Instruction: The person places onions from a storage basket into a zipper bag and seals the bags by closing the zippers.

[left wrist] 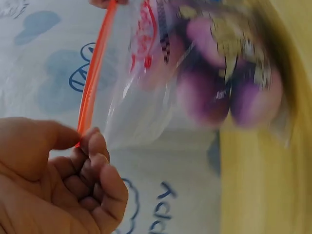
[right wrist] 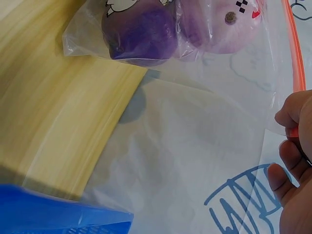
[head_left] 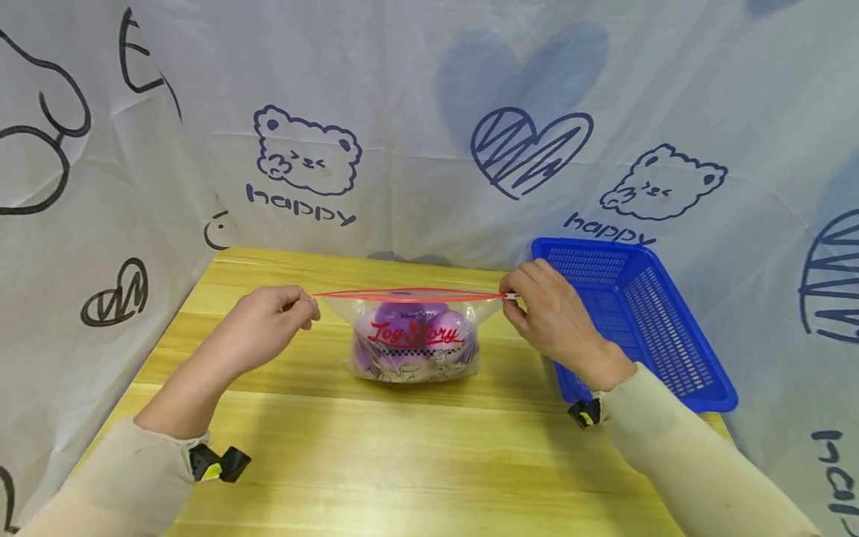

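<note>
A clear zip bag (head_left: 416,365) printed "Toy Story" in red hangs upright by its red zip strip (head_left: 409,294), its base close over the table. Smooth, rounded purple and pale violet things (left wrist: 204,97) fill its lower part; a brown spot marks one of them in the right wrist view. My left hand (head_left: 275,324) pinches the left end of the strip between thumb and forefinger, other fingers curled. At the right end, beside a small white slider (head_left: 511,296), my right hand (head_left: 546,309) pinches the corner. The strip is stretched between both hands.
A blue plastic basket (head_left: 718,388) with slotted walls stands at the right, beside my right forearm. The wooden table (head_left: 403,462) ends at a white cloth backdrop (head_left: 403,89) with drawn bears and hearts, which also hangs along both sides.
</note>
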Motion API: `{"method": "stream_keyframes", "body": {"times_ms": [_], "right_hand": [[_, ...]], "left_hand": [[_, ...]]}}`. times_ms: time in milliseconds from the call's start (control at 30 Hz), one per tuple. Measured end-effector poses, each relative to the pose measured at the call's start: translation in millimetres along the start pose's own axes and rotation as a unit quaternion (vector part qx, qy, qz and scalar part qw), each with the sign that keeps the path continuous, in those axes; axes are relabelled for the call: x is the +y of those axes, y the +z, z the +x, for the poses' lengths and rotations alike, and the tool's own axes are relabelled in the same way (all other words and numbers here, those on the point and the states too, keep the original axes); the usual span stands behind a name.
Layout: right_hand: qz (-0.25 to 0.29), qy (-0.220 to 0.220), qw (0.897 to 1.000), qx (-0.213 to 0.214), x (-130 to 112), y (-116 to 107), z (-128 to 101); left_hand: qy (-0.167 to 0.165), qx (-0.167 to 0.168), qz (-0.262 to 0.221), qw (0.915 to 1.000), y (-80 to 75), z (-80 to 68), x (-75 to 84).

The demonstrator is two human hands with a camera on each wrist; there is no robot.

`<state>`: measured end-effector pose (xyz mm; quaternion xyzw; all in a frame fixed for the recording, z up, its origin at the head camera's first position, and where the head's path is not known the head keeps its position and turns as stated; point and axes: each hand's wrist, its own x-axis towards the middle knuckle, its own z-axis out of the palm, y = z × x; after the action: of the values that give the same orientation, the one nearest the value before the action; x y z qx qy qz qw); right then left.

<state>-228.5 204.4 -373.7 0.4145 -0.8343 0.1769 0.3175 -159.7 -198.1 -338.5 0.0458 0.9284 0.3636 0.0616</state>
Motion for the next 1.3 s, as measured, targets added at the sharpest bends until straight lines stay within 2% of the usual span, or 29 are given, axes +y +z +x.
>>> {"method": "stream_keyframes", "body": {"times_ms": [33, 100, 200, 333, 433, 533, 600, 667, 700, 733, 767, 833, 900, 933, 967, 1033, 1133, 1233, 1300], "right_hand": [[0.001, 0.001, 1.0, -0.001, 0.0, -0.4, -0.4], [0.003, 0.003, 1.0, -0.001, 0.1, -0.7, -1.0], [0.005, 0.006, 1.0, -0.002, 0.2, -0.9, -1.6], [0.005, 0.008, 1.0, -0.001, 0.0, -0.3, -3.3], [0.004, 0.012, 1.0, 0.002, -1.1, 0.2, -6.7], [0.009, 0.036, 0.999, -0.009, -5.4, -0.4, -12.3], [0.019, 0.085, 0.996, -0.028, -10.4, -2.5, -17.3], [0.063, 0.179, 0.98, -0.057, -16.6, -6.7, -22.1], [0.097, 0.237, 0.964, -0.068, -19.2, -9.2, -24.1], [0.149, 0.3, 0.939, -0.075, -21.2, -12.1, -25.5], [0.205, 0.362, 0.906, -0.074, -22.5, -14.8, -26.3], [0.318, 0.466, 0.823, -0.064, -22.7, -19.5, -26.4], [0.404, 0.526, 0.745, -0.066, -20.3, -23.0, -24.8], [0.44, 0.543, 0.711, -0.075, -18.8, -24.1, -23.9], [0.464, 0.552, 0.687, -0.089, -17.5, -24.6, -23.0], [0.506, 0.557, 0.648, -0.118, -15.7, -25.0, -21.7], [0.564, 0.549, 0.604, -0.124, -14.7, -23.5, -21.0], [0.602, 0.545, 0.571, -0.118, -14.3, -22.2, -21.4], [0.617, 0.543, 0.557, -0.119, -13.8, -22.1, -21.7]], "left_hand": [[-0.006, -0.009, -0.045, 0.9989, 1.8, 0.5, -0.9], [-0.015, -0.017, -0.135, 0.9906, 5.7, 1.9, -2.7], [-0.036, -0.013, -0.252, 0.9669, 10.8, 5.5, -3.6], [-0.077, -0.024, -0.363, 0.9284, 18.1, 10.4, -3.0], [-0.103, -0.043, -0.411, 0.9049, 25.0, 13.4, -2.2], [-0.111, -0.047, -0.442, 0.8888, 30.1, 14.5, -2.0], [-0.108, -0.043, -0.456, 0.8824, 31.3, 14.1, -2.1], [-0.106, -0.04, -0.468, 0.8764, 31.4, 13.7, -1.9], [-0.104, -0.039, -0.471, 0.875, 31.2, 13.6, -1.6], [-0.102, -0.04, -0.474, 0.8738, 30.9, 13.7, -1.4], [-0.1, -0.04, -0.476, 0.8731, 30.4, 13.7, -1.2], [-0.096, -0.039, -0.476, 0.8731, 29.3, 13.8, -1.2], [-0.095, -0.036, -0.475, 0.874, 28.1, 13.5, -1.9], [-0.094, -0.035, -0.474, 0.875, 27.4, 13.1, -2.3], [-0.094, -0.035, -0.471, 0.8765, 26.8, 12.9, -2.8], [-0.09, -0.038, -0.468, 0.8785, 25.7, 13.0, -3.6], [-0.082, -0.045, -0.464, 0.8808, 25.3, 14.5, -3.6], [-0.078, -0.049, -0.463, 0.8817, 25.3, 16.7, -3.5], [-0.079, -0.05, -0.459, 0.8838, 24.8, 17.6, -3.8]]}}
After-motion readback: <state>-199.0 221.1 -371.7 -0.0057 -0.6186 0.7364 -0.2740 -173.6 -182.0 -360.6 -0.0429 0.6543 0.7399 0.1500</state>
